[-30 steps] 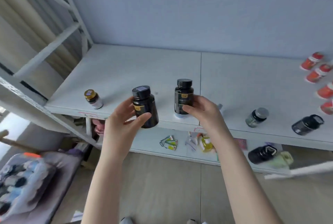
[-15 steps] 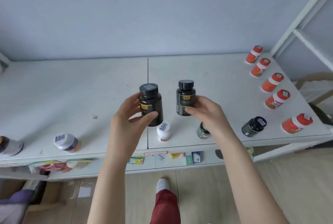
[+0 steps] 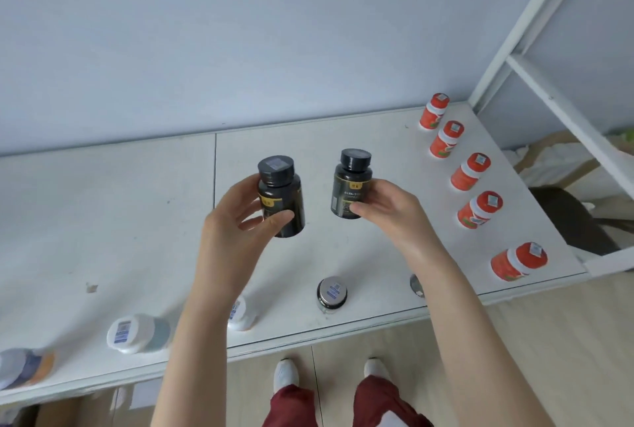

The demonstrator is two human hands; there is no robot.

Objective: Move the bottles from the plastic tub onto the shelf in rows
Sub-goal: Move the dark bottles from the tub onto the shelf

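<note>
In the middle of the frame I have two dark bottles up over the white shelf board (image 3: pixel 103 220). My left hand (image 3: pixel 236 220) grips a black plastic bottle with a black screw cap and a yellow label patch (image 3: pixel 281 196). The thumb crosses its front and the fingers curl behind it, and the bottle tilts slightly. My right hand (image 3: pixel 387 210) pinches a second black bottle with a printed dark label (image 3: pixel 351 186) from its right side, thumb low on the front. This one is nearly upright. The two bottles are near each other but apart, and neither touches the shelf.

Along the right of the frame five red bottles with white collars and red caps (image 3: pixel 470 171) stand in a row running from the back wall to the front edge. Near the front edge sits a small dark jar with a silver lid (image 3: pixel 331 292). A white-capped bottle (image 3: pixel 242 311) is half hidden behind my left forearm. Further left is a pale bottle with a white lid (image 3: pixel 137 332). At the lower left edge is a blurred cluster of bottles (image 3: pixel 24 366). Something round peeks out beside my right forearm; I cannot tell what. A white metal frame (image 3: pixel 555 97) slants across the upper right.
</note>
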